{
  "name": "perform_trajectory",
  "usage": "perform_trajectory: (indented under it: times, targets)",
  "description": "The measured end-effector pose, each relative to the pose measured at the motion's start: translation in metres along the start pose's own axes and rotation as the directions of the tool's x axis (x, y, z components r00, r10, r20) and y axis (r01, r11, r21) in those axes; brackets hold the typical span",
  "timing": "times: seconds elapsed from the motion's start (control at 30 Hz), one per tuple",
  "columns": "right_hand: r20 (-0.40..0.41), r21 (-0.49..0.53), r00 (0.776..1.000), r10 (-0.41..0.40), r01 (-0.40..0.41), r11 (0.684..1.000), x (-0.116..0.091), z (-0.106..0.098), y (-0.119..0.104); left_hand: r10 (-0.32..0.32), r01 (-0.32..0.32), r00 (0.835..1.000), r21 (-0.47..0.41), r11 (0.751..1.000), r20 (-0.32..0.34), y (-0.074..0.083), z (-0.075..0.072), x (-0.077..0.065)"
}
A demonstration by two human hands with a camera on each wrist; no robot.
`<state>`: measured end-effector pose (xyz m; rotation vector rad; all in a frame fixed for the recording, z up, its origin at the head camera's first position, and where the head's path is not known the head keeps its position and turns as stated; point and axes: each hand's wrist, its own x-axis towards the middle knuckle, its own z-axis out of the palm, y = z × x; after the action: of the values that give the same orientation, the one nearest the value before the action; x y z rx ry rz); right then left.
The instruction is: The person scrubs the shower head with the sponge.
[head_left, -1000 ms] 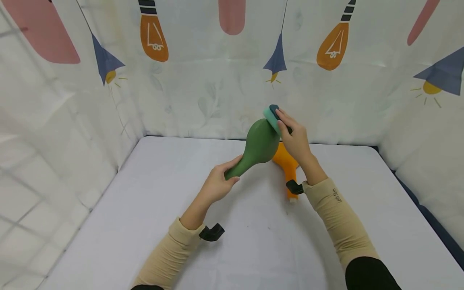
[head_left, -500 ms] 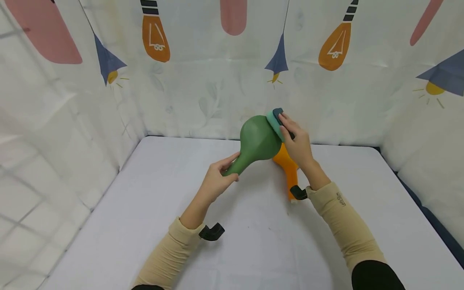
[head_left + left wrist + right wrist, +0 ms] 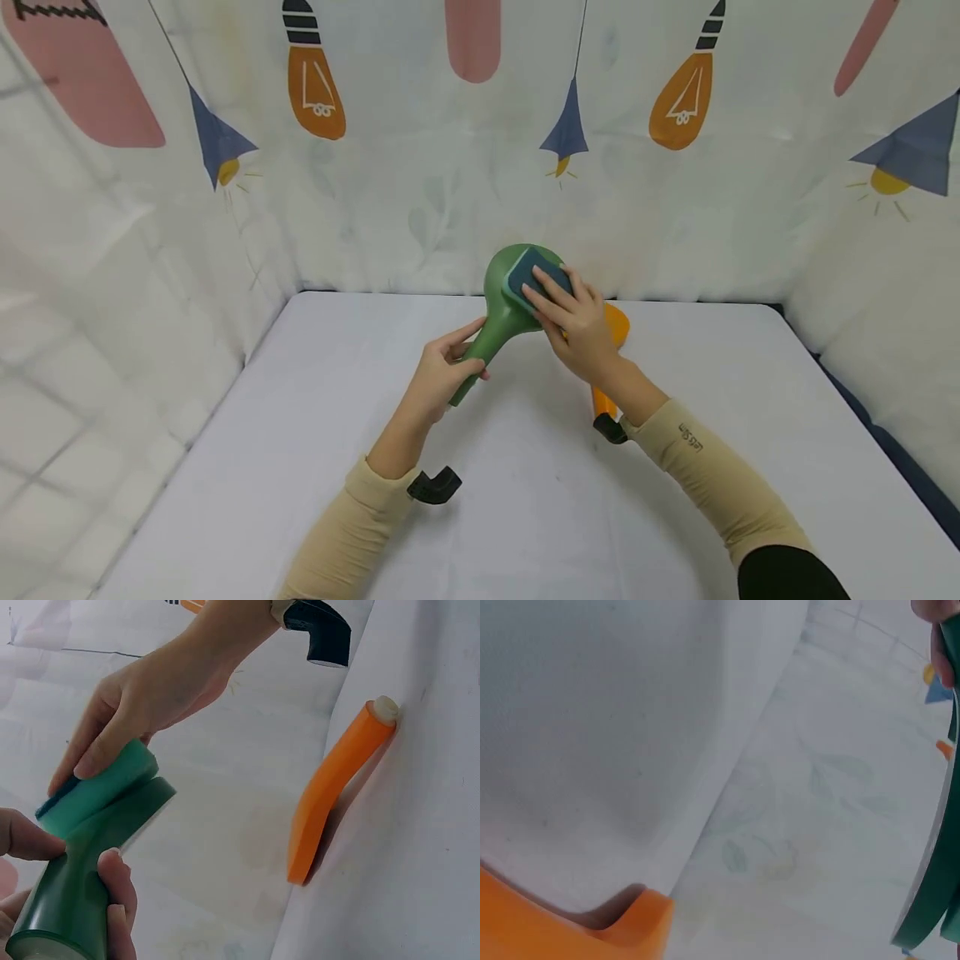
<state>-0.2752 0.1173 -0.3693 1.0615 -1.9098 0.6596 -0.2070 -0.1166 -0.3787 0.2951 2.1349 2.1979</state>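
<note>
In the head view, my left grip [image 3: 441,373] is clasped round the handle of a green paddle-shaped thing [image 3: 499,312], thumb on one side and fingers on the other. I have it raised above the far, twelve o'clock part of the white tabletop [image 3: 517,500], its handle slanting down toward seven o'clock and its round head uppermost.

My right grip [image 3: 585,333] holds a sponge [image 3: 530,262], my fingers laid across its dark blue back. The sponge lies against the green head, on the part that faces me. In the left wrist view its teal layer meets that head at about ten o'clock.

At four o'clock from the green head, an orange thing [image 3: 321,795] with a pale tip rests on the tabletop, partly hidden from above by my right grip and wrist. The right wrist view catches only a piece of it at seven o'clock, with the green rim along the three o'clock edge.

My beige sleeves [image 3: 712,475] come in from seven and five o'clock. A pale cloth [image 3: 382,217] printed with bulbs and lamps stands at twelve o'clock.
</note>
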Motion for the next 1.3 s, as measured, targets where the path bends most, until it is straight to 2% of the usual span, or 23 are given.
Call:
perform_trajectory:
  times: [0.2,0.33,0.43,0.53,0.7,0.83,0.93,1.1,1.2,1.3]
  targets:
    - [0.033,0.022,0.991,-0.129,0.128,0.991,-0.010,0.006,-0.012,0.007,-0.008,1.000,-0.042,0.999,-0.016,-0.003,-0.001,-0.001]
    - [0.010,0.069,0.992,-0.128,0.127,0.989,-0.009,0.004,-0.006,0.015,-0.015,1.000,-0.048,0.999,-0.004,-0.001,-0.002,0.000]
    - [-0.017,0.087,0.998,-0.066,0.067,0.994,-0.008,-0.001,0.004,0.006,-0.006,1.000,-0.051,0.999,0.002,0.001,-0.001,0.001]
    - [-0.051,0.090,0.998,0.041,-0.037,0.995,-0.005,-0.006,0.013,0.002,-0.002,1.000,-0.058,0.998,0.008,0.002,0.000,0.001]
    - [-0.056,0.097,0.976,0.212,-0.206,0.974,0.001,-0.011,0.024,0.000,0.001,1.000,-0.050,0.999,0.024,0.001,0.002,0.000]
    - [-0.034,0.081,0.963,0.269,-0.266,0.961,0.006,-0.007,0.028,-0.012,0.013,0.999,-0.038,0.999,0.031,0.000,0.002,-0.002]
    - [-0.036,0.043,0.970,0.240,-0.238,0.970,0.009,-0.001,0.025,-0.020,0.021,0.999,-0.030,0.999,0.030,-0.001,0.001,-0.004]
    - [0.008,-0.002,0.993,0.119,-0.119,0.993,0.007,0.004,0.011,-0.026,0.027,0.999,-0.032,0.999,0.022,-0.002,0.000,-0.004]
    - [0.038,0.001,0.997,0.062,-0.062,0.998,0.003,0.003,0.003,-0.018,0.019,1.000,-0.042,0.999,0.024,-0.004,0.000,-0.001]
    - [0.031,0.021,0.998,0.052,-0.053,0.998,0.002,-0.002,0.004,-0.021,0.022,1.000,-0.038,0.999,0.019,-0.007,0.001,0.001]
